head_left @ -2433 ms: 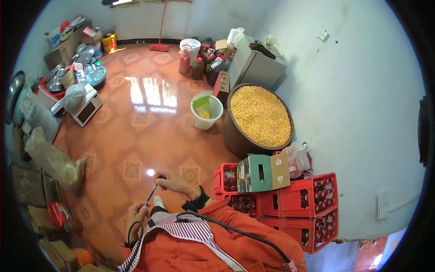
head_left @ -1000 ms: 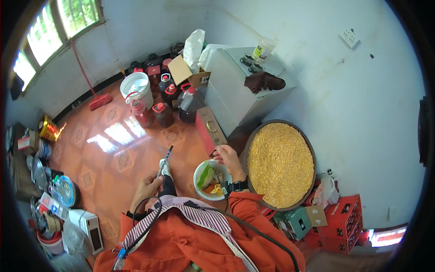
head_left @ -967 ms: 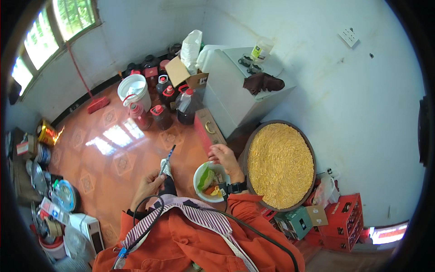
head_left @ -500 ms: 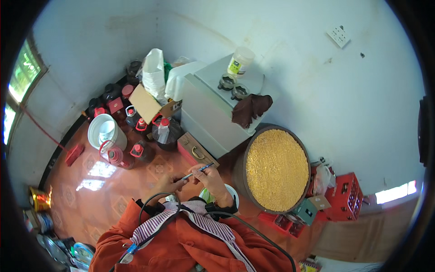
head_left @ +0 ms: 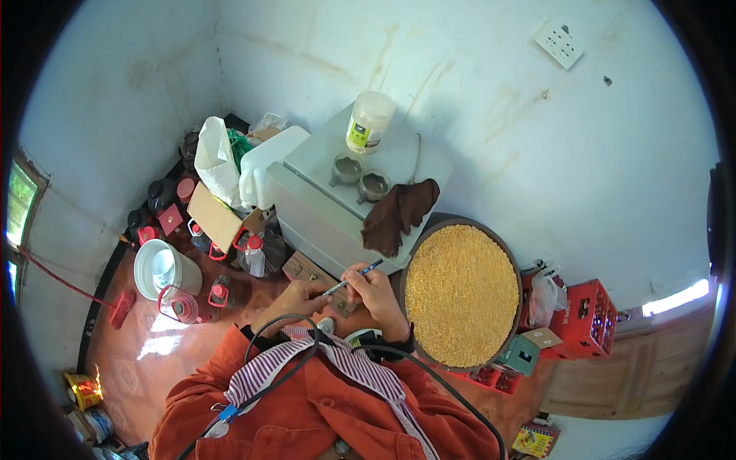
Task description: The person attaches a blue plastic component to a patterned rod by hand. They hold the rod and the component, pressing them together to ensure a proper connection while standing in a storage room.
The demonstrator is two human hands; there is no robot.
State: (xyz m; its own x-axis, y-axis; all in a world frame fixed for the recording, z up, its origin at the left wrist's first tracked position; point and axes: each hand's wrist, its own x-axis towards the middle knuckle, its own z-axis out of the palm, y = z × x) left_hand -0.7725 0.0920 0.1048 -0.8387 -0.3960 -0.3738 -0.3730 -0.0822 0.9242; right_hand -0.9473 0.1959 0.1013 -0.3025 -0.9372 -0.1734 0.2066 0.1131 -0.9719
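Note:
A slim pen, dark at its upper end and pale toward the other, is held slanting between my two hands in front of my chest. My left hand pinches the pale end with its fingertips. Farther along, my right hand grips the shaft, and the dark end sticks out past its fingers. Just ahead stands a grey chest-like cabinet. On its top lie a brown cloth, two small glass cups and a lidded plastic jar.
A big round vat full of yellow corn kernels stands right of the cabinet. Red bottle crates sit beyond it. At left are a white bucket, a red thermos-like jug and several dark jugs. A black cable crosses my jacket.
My view has shifted, and the cabinet now appears lower and nearer my hands. Both hands still hold the pen, appearing slightly farther right.

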